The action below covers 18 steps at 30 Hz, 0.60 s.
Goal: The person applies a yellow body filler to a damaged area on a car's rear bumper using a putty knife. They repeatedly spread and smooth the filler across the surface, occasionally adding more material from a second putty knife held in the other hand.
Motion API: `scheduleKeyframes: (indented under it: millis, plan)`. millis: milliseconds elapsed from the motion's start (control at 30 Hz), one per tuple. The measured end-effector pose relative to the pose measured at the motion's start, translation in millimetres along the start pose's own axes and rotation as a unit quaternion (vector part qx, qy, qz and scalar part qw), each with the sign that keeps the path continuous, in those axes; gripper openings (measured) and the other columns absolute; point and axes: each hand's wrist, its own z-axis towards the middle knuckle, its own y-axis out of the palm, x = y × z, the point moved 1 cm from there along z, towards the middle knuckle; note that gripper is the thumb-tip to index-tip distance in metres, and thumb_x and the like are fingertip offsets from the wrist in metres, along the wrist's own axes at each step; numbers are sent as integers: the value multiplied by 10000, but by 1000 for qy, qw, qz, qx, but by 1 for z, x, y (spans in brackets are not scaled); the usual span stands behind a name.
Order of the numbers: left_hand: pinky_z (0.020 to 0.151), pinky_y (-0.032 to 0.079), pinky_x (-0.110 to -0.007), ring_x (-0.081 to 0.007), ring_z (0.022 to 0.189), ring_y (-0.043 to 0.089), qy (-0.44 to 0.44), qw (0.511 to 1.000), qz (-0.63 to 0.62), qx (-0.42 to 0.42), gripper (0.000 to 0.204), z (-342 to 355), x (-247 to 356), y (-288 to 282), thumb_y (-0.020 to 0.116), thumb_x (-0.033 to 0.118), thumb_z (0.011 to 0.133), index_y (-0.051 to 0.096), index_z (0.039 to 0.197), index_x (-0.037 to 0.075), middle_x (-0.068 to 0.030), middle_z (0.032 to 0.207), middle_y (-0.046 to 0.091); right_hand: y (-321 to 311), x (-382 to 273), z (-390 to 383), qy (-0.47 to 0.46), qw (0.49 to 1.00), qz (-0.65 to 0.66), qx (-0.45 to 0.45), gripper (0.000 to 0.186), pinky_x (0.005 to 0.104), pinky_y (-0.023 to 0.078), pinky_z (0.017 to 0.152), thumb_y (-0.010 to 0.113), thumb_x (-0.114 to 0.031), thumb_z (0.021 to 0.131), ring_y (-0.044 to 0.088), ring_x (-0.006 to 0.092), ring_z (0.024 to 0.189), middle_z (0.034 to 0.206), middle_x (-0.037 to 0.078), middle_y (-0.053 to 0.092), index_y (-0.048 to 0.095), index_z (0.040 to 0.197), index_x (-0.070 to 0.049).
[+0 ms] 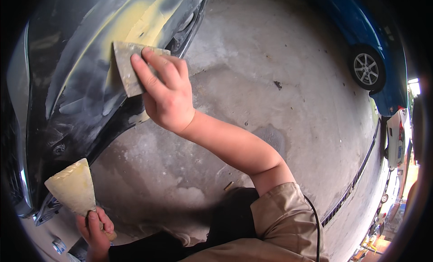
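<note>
My right hand (170, 94) grips a flat, stained grey spreader (126, 74), its fingers pressed on the blade's face. The spreader is over the dark, sanded car panel (74, 92), beside a broad patch of yellow filler (144, 25). Whether its edge touches the panel, I cannot tell. Low on the left, my left hand (95, 230) is closed around the handle of a putty knife (74, 187). This knife's wide blade points up and carries pale yellow filler, thickest along its far edge. Yellow streaks also run along the panel's curve.
Across the stained concrete floor (225, 95) at the far right stands a blue car (356, 18) with a silver-spoked wheel (366, 68). Below it, a dark floor grate (352, 185) runs past a white car (395, 138). A small brown object (229, 186) lies near my legs.
</note>
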Motion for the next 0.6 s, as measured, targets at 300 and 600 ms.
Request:
scheduleKeyframes:
  millis: [300,600]
  plan:
    - [477,427,-306,-147,518,488,0,997,6,-71,191,1,8,10,472,190,1120,479,1004,38,-82,750,520,3,-18,-38,-81,994,-6,-77,647,395,580,886,713,-37,719,658,317,1102,1408,142,664,756,1364,-54]
    - [505,460,-315,-173,540,524,-7,965,-15,-260,172,-3,25,21,446,101,1083,556,1004,-5,-121,730,579,-74,-77,9,215,827,479,-201,516,408,623,966,659,129,901,768,376,1140,1340,229,749,715,1406,37]
